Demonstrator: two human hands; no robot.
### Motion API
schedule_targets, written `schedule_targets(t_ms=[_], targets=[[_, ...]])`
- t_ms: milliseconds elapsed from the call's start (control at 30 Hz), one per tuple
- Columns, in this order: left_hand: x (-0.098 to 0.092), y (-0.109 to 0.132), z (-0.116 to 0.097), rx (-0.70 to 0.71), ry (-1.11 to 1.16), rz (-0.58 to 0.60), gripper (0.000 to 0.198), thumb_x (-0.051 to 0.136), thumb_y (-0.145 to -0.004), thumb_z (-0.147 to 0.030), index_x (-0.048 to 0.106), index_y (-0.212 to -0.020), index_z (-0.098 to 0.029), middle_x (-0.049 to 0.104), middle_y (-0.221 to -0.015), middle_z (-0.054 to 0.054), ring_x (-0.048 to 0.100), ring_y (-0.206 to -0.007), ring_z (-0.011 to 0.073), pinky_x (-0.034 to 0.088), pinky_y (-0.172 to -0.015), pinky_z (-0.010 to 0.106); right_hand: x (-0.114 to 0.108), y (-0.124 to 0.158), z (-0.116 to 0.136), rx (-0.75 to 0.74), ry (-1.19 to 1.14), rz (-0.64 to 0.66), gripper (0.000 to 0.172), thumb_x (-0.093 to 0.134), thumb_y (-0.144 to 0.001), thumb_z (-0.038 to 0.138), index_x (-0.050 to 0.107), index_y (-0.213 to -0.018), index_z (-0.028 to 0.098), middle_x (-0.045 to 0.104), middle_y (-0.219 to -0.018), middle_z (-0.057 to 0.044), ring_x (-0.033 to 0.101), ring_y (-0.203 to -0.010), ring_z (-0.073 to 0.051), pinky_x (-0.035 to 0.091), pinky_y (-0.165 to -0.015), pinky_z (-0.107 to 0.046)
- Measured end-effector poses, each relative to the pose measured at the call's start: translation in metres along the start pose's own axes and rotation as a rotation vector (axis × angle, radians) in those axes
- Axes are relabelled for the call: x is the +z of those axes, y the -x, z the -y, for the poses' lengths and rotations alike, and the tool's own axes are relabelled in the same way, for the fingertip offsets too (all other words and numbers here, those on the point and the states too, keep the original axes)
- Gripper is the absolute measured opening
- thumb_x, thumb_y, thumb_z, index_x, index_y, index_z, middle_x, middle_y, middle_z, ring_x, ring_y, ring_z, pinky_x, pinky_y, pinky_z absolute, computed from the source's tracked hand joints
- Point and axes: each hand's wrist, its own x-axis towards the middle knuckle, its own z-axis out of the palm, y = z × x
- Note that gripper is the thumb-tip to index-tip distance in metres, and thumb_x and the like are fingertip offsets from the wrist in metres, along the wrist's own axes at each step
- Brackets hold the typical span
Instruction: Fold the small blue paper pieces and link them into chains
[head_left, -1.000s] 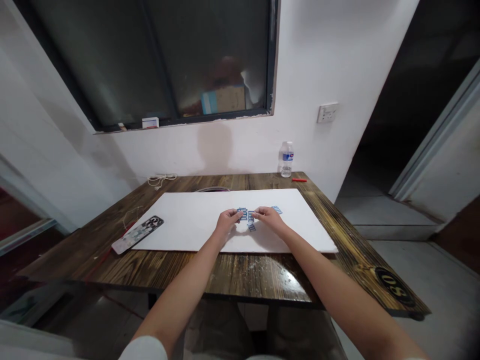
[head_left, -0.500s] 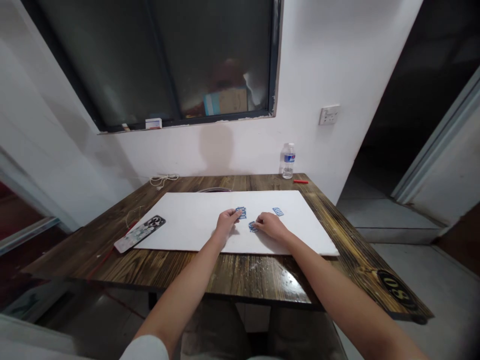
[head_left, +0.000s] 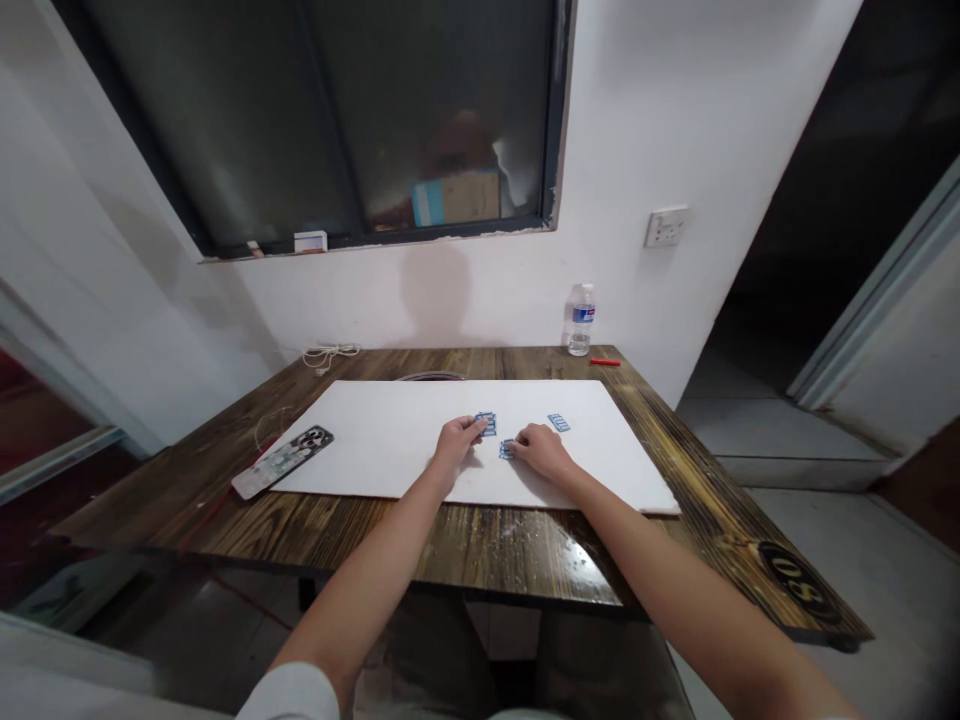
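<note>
Three small blue ladder-patterned pieces lie on a white board (head_left: 360, 440). My left hand (head_left: 456, 442) has its fingertips on the first blue piece (head_left: 487, 424), though a firm grip cannot be made out. A little lower, my right hand (head_left: 541, 451) reaches left, with its fingertips at the edge of the second blue piece (head_left: 507, 449). The third blue piece (head_left: 558, 422) lies alone to the right, and neither hand touches it.
The board lies on a dark wooden table (head_left: 375, 525). A phone in a patterned case (head_left: 283, 462) sits at the board's left edge. A water bottle (head_left: 580, 320), a small red object (head_left: 604, 361) and a white cable (head_left: 330, 352) lie along the wall.
My right hand has moved from beside my left hand down onto the lower piece. One piece seen between the hands a second ago no longer shows. My left hand has barely moved.
</note>
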Motion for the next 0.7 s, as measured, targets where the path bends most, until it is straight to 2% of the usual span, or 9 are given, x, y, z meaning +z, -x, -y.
schedule_targets(t_ms=[133, 300, 400, 500, 600, 700], targets=[[0.0, 0.0, 0.0, 0.008, -0.016, 0.005, 0.041, 0.085, -0.048, -0.05, 0.069, -0.062, -0.015, 0.061, -0.059, 0.001, 0.046, -0.054, 0.0088, 0.036, -0.054, 0.023, 0.0, 0.003, 0.004, -0.012, 0.074, -0.011, 0.023, 0.061, -0.086, 0.033, 0.071, -0.073, 0.017, 0.071, -0.089, -0.009, 0.059, -0.085, -0.021, 0.03, -0.065, -0.029], [-0.001, 0.0, 0.001, 0.012, -0.043, 0.017, 0.041, 0.084, -0.049, -0.051, 0.069, -0.064, -0.015, 0.061, -0.06, 0.001, 0.047, -0.054, 0.0098, 0.037, -0.055, 0.024, 0.001, 0.004, 0.004, 0.009, 0.056, -0.037, 0.024, 0.063, -0.084, 0.036, 0.068, -0.07, 0.017, 0.068, -0.087, -0.012, 0.057, -0.085, -0.023, 0.032, -0.067, -0.03], [-0.001, 0.0, 0.0, 0.026, -0.06, 0.026, 0.042, 0.083, -0.051, -0.052, 0.07, -0.066, -0.015, 0.062, -0.061, 0.002, 0.048, -0.056, 0.0108, 0.038, -0.057, 0.024, 0.001, 0.0, 0.0, 0.019, -0.084, -0.133, 0.028, 0.059, -0.087, 0.038, 0.064, -0.068, 0.017, 0.065, -0.081, -0.009, 0.055, -0.079, -0.021, 0.034, -0.067, -0.031], [-0.001, 0.001, 0.0, 0.048, -0.083, 0.042, 0.043, 0.083, -0.051, -0.053, 0.068, -0.064, -0.014, 0.061, -0.059, 0.002, 0.049, -0.057, 0.0113, 0.038, -0.057, 0.025, 0.0, -0.004, -0.004, -0.035, -0.327, -0.215, 0.029, 0.056, -0.087, 0.042, 0.062, -0.072, 0.019, 0.063, -0.079, -0.006, 0.054, -0.075, -0.019, 0.038, -0.069, -0.03], [-0.001, 0.001, 0.002, 0.081, -0.144, 0.092, 0.043, 0.082, -0.054, -0.053, 0.066, -0.061, -0.014, 0.057, -0.055, 0.0, 0.046, -0.055, 0.0107, 0.035, -0.055, 0.025, -0.001, -0.006, -0.003, -0.101, -0.514, -0.211, 0.029, 0.063, -0.078, 0.049, 0.065, -0.08, 0.02, 0.064, -0.084, -0.004, 0.053, -0.072, -0.017, 0.04, -0.068, -0.029], [-0.003, 0.001, 0.005, 0.079, -0.233, 0.162, 0.042, 0.079, -0.059, -0.054, 0.065, -0.063, -0.014, 0.055, -0.054, -0.002, 0.041, -0.05, 0.0088, 0.028, -0.051, 0.024, 0.0, -0.005, 0.001, -0.108, -0.597, -0.189, 0.037, 0.067, -0.069, 0.056, 0.064, -0.076, 0.019, 0.063, -0.081, -0.003, 0.052, -0.069, -0.016, 0.04, -0.067, -0.029]])
